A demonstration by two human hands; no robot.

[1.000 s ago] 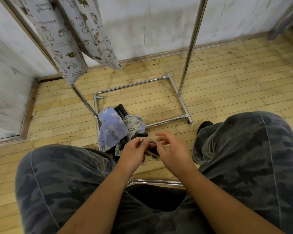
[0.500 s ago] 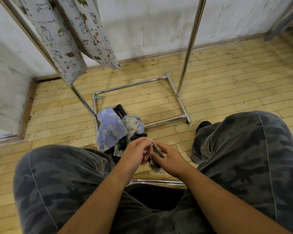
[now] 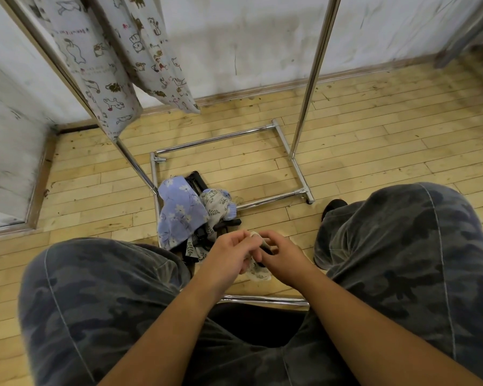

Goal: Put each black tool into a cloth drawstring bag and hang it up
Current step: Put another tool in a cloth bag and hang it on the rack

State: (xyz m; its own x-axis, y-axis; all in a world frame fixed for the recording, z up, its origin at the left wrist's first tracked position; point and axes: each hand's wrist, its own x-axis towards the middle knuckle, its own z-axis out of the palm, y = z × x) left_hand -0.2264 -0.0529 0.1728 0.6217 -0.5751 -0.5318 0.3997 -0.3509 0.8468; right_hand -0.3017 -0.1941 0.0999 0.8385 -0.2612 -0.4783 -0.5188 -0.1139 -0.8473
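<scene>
My left hand [image 3: 229,254] and my right hand [image 3: 283,257] meet between my knees, both closed on a small pale leaf-print drawstring bag [image 3: 258,270] that hangs below them. Something dark shows inside the bag's mouth, between my fingers. On the floor just beyond lies a heap: a lilac flowered bag [image 3: 179,213], a leaf-print bag [image 3: 216,203] and black tools [image 3: 197,181] partly hidden beneath them. Two animal-print cloth bags [image 3: 106,68] hang from the chrome rack at the upper left.
The chrome rack's base frame [image 3: 296,168] rests on the wooden floor, with one upright pole [image 3: 313,76] on the right and another [image 3: 134,165] on the left. My camouflage-trousered knees [image 3: 402,246] flank the hands. A chrome bar [image 3: 262,300] lies under them. A white wall stands behind.
My hands have drawn closer together and lowered slightly, and the small bag now hangs under them instead of being stretched between the fingers.
</scene>
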